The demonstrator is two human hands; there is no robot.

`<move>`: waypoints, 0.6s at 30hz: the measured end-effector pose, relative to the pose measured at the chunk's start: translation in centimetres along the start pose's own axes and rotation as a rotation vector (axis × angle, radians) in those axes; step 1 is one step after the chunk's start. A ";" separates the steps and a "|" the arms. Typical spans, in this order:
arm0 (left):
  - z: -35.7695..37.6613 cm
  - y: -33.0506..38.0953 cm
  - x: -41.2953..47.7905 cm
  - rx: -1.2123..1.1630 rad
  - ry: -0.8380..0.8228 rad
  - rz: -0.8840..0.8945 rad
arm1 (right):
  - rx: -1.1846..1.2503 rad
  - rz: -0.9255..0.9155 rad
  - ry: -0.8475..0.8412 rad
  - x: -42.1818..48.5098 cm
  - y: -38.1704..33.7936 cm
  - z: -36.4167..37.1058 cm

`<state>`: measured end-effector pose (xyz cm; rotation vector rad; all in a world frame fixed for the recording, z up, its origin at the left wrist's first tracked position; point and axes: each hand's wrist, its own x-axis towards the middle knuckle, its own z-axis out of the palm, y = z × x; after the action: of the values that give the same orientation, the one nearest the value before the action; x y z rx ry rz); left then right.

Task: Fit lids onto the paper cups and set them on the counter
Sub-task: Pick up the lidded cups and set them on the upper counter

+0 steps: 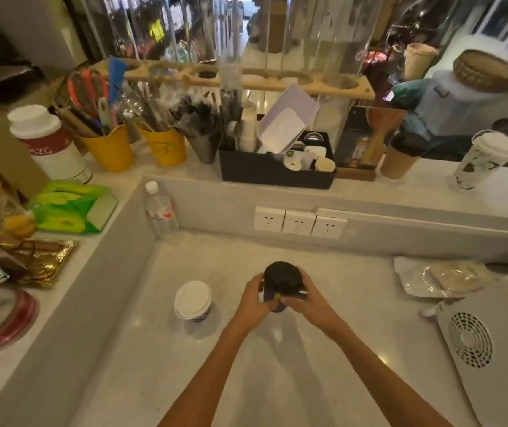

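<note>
White counter (277, 380) bears a white-lidded cup (193, 302), foil pouch (437, 277)

Two bare forearms show in the view, slim and uncovered from below the elbow to the wrist, with no sleeve edge showing on either. The left hand (254, 298) and the right hand (305, 298) wear no gloves. Wrists and fingers show no watch, band or ring. Nails are too blurred to tell.
</note>
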<state>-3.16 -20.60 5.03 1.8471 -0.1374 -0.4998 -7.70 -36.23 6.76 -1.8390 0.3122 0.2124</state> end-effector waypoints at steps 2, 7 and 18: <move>0.3 3.3 0.8 -0.026 -0.039 0.084 | 0.080 -0.009 0.050 -0.5 -2.4 -3.8; 5.8 14.8 2.0 -0.078 -0.081 0.286 | 0.244 -0.067 0.063 -3.0 -9.1 -16.5; 35.0 32.4 10.8 -0.080 -0.308 0.345 | 0.168 0.001 0.088 -5.2 -5.0 -51.2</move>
<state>-2.55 -65.84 23.54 1.6143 -0.6232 -0.5337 -11.78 -83.45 27.50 -1.6850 0.3809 0.1034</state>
